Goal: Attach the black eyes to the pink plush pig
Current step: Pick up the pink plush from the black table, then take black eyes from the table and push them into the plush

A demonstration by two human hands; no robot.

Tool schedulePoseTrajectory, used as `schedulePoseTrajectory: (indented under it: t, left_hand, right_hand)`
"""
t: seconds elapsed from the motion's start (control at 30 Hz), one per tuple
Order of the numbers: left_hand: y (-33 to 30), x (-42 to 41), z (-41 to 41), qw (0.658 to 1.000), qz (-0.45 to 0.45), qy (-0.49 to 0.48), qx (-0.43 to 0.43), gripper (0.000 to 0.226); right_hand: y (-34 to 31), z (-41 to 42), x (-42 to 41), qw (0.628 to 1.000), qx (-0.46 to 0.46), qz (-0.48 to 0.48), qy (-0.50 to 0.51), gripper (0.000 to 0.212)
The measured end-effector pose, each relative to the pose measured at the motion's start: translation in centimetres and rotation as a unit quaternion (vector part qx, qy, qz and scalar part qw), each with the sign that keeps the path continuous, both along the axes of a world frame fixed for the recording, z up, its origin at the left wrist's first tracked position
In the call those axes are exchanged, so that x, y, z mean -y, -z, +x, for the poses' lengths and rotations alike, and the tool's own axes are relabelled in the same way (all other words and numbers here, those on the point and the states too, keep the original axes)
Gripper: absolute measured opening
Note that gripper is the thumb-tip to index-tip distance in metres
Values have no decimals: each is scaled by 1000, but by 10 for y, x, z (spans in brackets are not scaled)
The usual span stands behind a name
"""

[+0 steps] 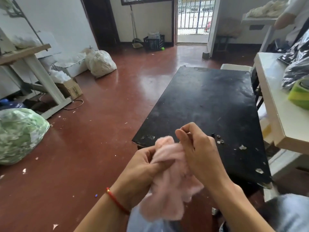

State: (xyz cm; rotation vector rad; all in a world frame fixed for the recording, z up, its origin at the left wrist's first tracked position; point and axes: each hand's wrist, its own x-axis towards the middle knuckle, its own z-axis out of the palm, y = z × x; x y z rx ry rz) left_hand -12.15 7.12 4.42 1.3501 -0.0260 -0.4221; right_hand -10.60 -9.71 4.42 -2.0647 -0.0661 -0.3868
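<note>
Both hands around pink pig — unlabelled.

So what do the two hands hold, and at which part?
Both hold the pink plush pig: left hand pinches its upper edge, right hand rests on top.

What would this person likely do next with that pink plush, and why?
Probably reach the right hand over to the small dark parts on the black table and pick one up. Both hands hold the pink plush pig, the left hand pinching it; the parts lie untouched just beyond. Whether the right fingers already hold one is unclear.
</note>
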Motion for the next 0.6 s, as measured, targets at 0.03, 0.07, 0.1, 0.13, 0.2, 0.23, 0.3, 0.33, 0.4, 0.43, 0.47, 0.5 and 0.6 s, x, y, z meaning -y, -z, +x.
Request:
schedulePoseTrajectory:
  t: [0.03, 0.07, 0.1, 0.13, 0.2, 0.23, 0.3, 0.33, 0.4, 0.43, 0.47, 0.5, 0.6]
  left_hand:
    - [-1, 0, -6, 1000, -6, 16, -20, 29]
    - [-2, 1, -9, 998, -17, 43, -41, 27]
    - [-1, 1, -14, 995, -27, 61, -71, 29]
    - [-2, 2, -16, 992, -36, 65, -103, 32]
    - [-1, 0, -20, 983, -53, 67, -163, 35]
    - [1, -1, -21, 979, -57, 79, -177, 36]
    - [4, -5, -25, 976, -75, 106, -177, 35]
    - [8, -7, -26, 973, -88, 114, -178, 36]
    - [16, -8, -28, 966, -110, 127, -195, 38]
    - [20, -7, -29, 961, -116, 136, -209, 40]
    - [25, -5, -30, 955, -113, 147, -230, 42]
    - [30, -3, -30, 948, -103, 154, -257, 41]
    - [41, 2, -28, 938, -65, 159, -301, 37]
  right_hand:
    - [3, -3, -1, 1000, 2, 3, 0, 23]
    - [4, -5, -2, 1000, 1, 14, -1, 23]
    - [5, -9, -2, 1000, -4, 26, -5, 23]
    - [5, -8, -1, 999, -7, 35, -7, 23]
    - [7, -8, 1, 999, -14, 38, -20, 22]
    - [9, -7, 2, 999, -16, 35, -29, 21]
    - [16, -7, 5, 998, -19, 41, -52, 19]
    - [20, -7, 5, 997, -21, 47, -64, 19]
    - [25, -7, 7, 994, -27, 66, -81, 18]
    - [28, -7, 8, 993, -28, 78, -87, 17]
    - [30, -7, 9, 991, -30, 89, -91, 17]
    - [31, -6, 9, 990, -30, 95, -96, 18]
    - [33, -6, 11, 991, -32, 63, -117, 20]
